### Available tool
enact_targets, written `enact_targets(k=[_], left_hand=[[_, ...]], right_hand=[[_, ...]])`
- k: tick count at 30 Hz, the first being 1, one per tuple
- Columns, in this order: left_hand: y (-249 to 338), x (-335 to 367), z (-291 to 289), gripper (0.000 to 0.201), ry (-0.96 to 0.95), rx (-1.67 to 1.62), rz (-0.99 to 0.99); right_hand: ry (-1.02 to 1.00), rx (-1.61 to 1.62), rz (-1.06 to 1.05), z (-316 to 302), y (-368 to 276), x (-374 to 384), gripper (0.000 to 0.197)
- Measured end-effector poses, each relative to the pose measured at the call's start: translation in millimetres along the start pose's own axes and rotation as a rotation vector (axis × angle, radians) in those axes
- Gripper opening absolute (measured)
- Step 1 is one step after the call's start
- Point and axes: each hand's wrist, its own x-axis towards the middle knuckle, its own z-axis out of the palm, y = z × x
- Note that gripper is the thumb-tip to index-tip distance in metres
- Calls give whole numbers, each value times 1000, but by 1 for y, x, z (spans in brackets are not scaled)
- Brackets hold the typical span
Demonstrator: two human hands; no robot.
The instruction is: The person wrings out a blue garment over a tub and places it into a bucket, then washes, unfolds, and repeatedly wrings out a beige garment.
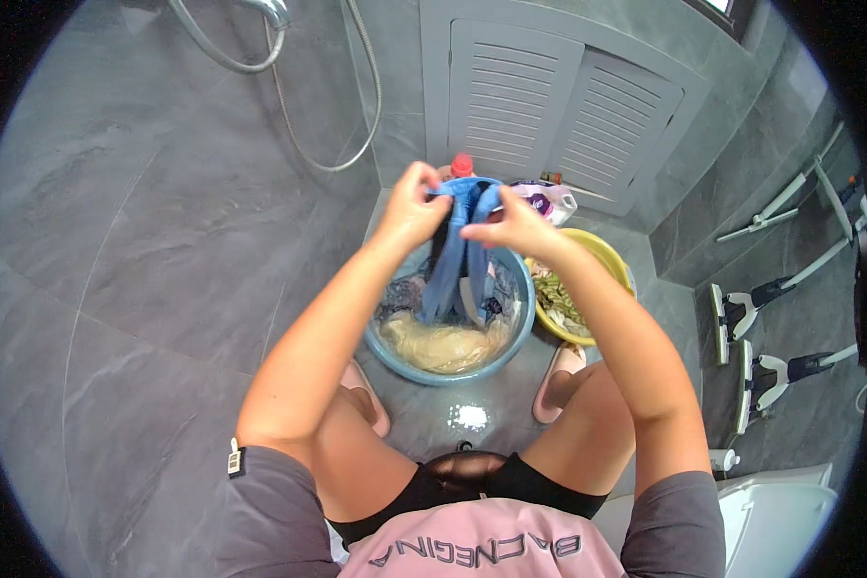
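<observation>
A blue garment (443,284) hangs from both of my hands, its lower end reaching into a round blue basin (383,361). My left hand (416,205) pinches the garment's upper left edge. On the upper right edge my right hand (518,226) is closed, with its thumb reaching toward the middle of the cloth. Dark strips show along the blue fabric; what kind of garment it is, I cannot make out. In the basin, a pale yellow cloth (443,345) lies wet in water at the near side. Darker wet cloth (402,294) is around it.
A yellow basin (602,249) with greenish cloth stands to the right. Behind are a red-capped bottle (461,166) and a white-purple package (554,204). Pink slippers (561,371) are on my feet. Mops (766,380) line the right wall; a shower hose (376,106) hangs at upper left.
</observation>
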Motion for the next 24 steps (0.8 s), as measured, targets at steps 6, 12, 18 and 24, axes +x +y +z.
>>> enact_targets(k=[6, 12, 18, 24], left_hand=[[38, -16, 6, 41, 364, 491, 476], [-74, -70, -6, 96, 172, 626, 253], [-79, -53, 18, 49, 8, -103, -409], [-98, -30, 17, 42, 33, -43, -331]], right_hand=[[205, 3, -3, -2, -42, 10, 31], [216, 575, -146, -3, -115, 5, 26], [294, 787, -111, -32, -92, -10, 29], [495, 664, 446, -67, 98, -53, 27]])
